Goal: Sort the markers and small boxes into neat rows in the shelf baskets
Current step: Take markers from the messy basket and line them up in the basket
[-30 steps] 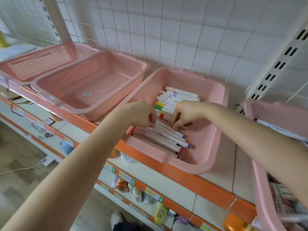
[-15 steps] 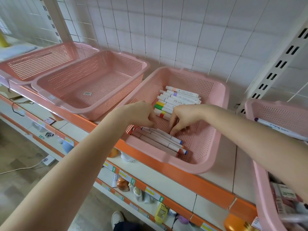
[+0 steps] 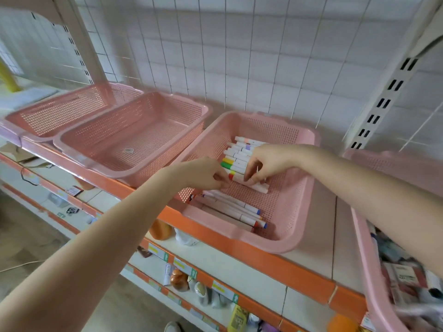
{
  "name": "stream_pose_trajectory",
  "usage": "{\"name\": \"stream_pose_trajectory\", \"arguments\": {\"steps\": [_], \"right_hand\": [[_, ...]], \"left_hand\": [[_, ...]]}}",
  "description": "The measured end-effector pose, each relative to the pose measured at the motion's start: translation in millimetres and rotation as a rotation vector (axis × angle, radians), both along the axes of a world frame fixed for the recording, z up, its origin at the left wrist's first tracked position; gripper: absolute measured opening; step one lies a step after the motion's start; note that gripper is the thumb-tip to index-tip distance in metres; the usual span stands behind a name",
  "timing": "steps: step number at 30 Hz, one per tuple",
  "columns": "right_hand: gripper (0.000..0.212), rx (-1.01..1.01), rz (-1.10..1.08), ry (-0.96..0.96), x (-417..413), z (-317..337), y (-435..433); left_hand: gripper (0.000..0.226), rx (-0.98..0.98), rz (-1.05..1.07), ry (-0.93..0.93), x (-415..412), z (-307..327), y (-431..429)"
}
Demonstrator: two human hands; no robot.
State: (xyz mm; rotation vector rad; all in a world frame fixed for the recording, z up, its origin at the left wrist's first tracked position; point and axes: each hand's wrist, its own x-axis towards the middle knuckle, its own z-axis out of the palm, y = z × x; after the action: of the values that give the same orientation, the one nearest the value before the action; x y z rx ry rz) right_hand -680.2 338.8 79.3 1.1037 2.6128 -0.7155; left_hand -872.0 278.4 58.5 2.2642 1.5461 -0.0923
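Before the white grid wall, the pink basket (image 3: 282,245) holds 2 rows of markers. Our left hand (image 3: 203,174) and right hand (image 3: 266,164) pinch 1 marker (image 3: 256,186) beside the back row (image 3: 236,155). We judge it light, stiff and slick, best gripped mid-barrel.

right basket (image 3: 364,248) cropped, boxes (image 3: 405,276) inside blurred

White shelving bay: wire-grid back panel (image 3: 239,56), slotted uprights (image 3: 383,101) either side. Shelf deck (image 3: 311,236) white, orange front strip (image 3: 275,264). Lower shelf (image 3: 215,256) same build, labels (image 3: 179,265) on its strip (small bottles there, too blurred to read). Floor (image 3: 28,231) grey-beige, thin white cable (image 3: 21,265) lying on it. Light soft, even.
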Motion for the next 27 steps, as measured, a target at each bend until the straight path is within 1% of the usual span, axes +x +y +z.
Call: {"name": "stream_pose_trajectory", "arguments": {"steps": [2,5,7,9,11,13,15,18,20,22,24,27], "right_hand": [[0.018,0.093,0.004,-0.005,11.6,10.8,-2.9],[0.018,0.108,-0.103,0.117,45.3,29.5,-11.2],[0.018,0.157,-0.175,0.193,74.1,39.8,-19.8],[0.016,0.271,-0.256,0.232,108.8,45.2,-29.5],[0.017,0.326,-0.394,0.258,150.2,46.6,-42.7],[0.021,0.343,-0.511,0.240,193.3,44.3,-59.3],[0.022,0.346,-0.601,0.194,234.0,41.5,-80.0],[0.022,0.322,-0.690,0.148,278.2,35.3,-110.4],[0.022,0.302,-0.729,0.139,298.9,26.8,-128.8],[0.022,0.292,-0.773,0.108,312.9,16.3,-143.7],[0.024,0.339,-0.794,0.064,321.7,4.0,-152.4],[0.028,0.464,-0.756,0.027,324.4,-11.9,-154.3]], "left_hand": [[0.024,-0.018,-0.017,0.016,3.0,12.1,0.8],[0.023,-0.011,-0.070,-0.012,20.1,31.7,3.3],[0.021,0.053,-0.126,-0.058,42.6,42.6,5.8],[0.021,0.143,-0.199,-0.125,74.3,51.7,8.8],[0.023,0.229,-0.278,-0.191,113.2,59.1,10.4],[0.025,0.291,-0.367,-0.253,155.0,64.7,8.6],[0.026,0.293,-0.473,-0.279,196.7,66.1,4.0],[0.027,0.257,-0.591,-0.218,245.2,56.2,1.6],[0.028,0.242,-0.637,-0.139,270.9,46.4,1.0],[0.029,0.218,-0.663,-0.112,292.5,35.2,0.5],[0.031,0.212,-0.680,-0.115,309.0,23.2,-0.4],[0.029,0.174,-0.717,-0.116,320.6,5.1,-3.7]]}}
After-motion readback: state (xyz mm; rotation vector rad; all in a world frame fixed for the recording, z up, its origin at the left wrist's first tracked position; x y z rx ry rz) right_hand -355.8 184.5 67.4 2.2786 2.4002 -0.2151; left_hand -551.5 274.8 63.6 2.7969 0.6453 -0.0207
